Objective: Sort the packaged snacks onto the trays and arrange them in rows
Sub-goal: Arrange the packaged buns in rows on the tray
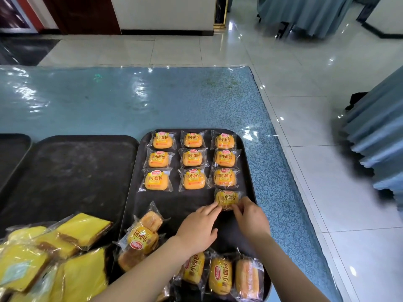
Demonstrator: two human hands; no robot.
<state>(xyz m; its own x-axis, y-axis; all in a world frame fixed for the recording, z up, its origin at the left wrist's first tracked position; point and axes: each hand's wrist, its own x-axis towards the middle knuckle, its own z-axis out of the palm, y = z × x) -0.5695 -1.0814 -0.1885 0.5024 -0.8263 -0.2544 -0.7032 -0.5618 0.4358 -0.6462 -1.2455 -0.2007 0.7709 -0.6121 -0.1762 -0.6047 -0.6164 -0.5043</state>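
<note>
A dark tray [245, 162] at the right holds three rows of three packaged small buns [193, 158], labels up. A further packaged bun [226, 198] lies at the right end of a fourth row. My left hand [197, 229] and my right hand [249, 216] both pinch its wrapper from the near side. Several loose packaged buns [142, 236] lie jumbled at the tray's near-left, and more bun packs [220, 275] lie along its near edge, partly hidden by my forearms.
A second dark tray [72, 171] sits to the left with bare surface, and a third tray [11, 153] shows at the far left. Yellow wrapped cake slices [65, 258] pile at the near left. The blue plastic-covered table [272, 171] ends at the right; tiled floor lies beyond.
</note>
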